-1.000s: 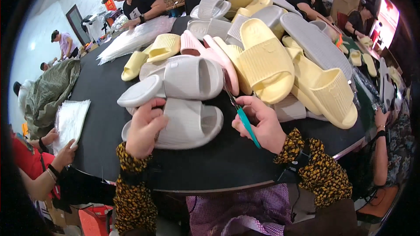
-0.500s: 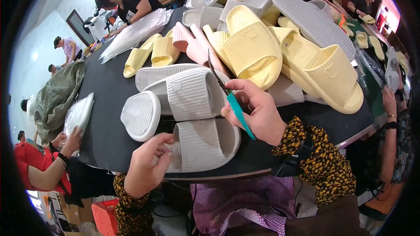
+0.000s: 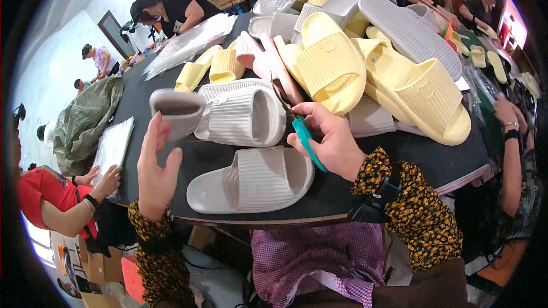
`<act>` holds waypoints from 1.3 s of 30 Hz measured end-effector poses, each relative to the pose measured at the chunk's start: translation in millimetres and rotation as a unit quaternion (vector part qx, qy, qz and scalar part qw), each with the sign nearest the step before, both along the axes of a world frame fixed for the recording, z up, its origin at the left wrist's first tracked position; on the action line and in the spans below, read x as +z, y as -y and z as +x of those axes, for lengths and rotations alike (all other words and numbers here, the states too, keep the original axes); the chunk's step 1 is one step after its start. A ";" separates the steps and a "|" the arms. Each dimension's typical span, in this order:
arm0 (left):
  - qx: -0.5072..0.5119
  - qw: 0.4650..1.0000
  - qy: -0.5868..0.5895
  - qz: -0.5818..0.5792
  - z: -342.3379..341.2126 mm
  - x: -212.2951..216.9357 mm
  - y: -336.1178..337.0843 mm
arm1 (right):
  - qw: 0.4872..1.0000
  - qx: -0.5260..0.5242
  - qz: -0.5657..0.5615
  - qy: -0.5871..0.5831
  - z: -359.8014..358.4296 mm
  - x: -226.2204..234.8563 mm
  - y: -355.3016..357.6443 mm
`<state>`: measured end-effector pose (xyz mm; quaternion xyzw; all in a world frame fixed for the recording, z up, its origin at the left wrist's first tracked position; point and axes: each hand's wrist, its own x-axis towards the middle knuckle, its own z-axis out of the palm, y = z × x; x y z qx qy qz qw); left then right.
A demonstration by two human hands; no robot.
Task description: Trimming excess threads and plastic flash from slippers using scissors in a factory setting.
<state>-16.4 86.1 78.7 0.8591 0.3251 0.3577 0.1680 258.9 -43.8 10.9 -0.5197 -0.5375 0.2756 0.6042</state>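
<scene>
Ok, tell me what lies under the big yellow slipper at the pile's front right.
Under that top slipper shows the edge of what looks like another yellow slipper, and lower, a partly hidden gray slipper. Anything deeper is covered.

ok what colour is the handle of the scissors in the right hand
The scissors' handle is teal, showing best in the head view.

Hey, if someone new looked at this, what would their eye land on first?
Probably the big heap of slippers, mostly yellow and grey with some pink, across the middle and right of the black table. Next, likely the teal-handled scissors in the right hand, blades pointing away. Then the open left hand, just below a blurred grey slipper.
</scene>
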 end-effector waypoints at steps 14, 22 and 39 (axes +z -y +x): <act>0.031 0.990 -0.127 0.055 22.0 8.1 -59.3 | 1.000 0.027 -0.011 0.009 -2.4 5.9 4.7; 0.086 0.989 -0.061 0.100 25.0 13.5 -59.3 | 0.999 0.030 0.022 0.017 -2.5 -0.9 2.6; 0.111 0.976 0.060 0.180 15.8 70.5 -26.2 | 0.999 0.038 0.003 -0.019 -4.2 1.7 5.9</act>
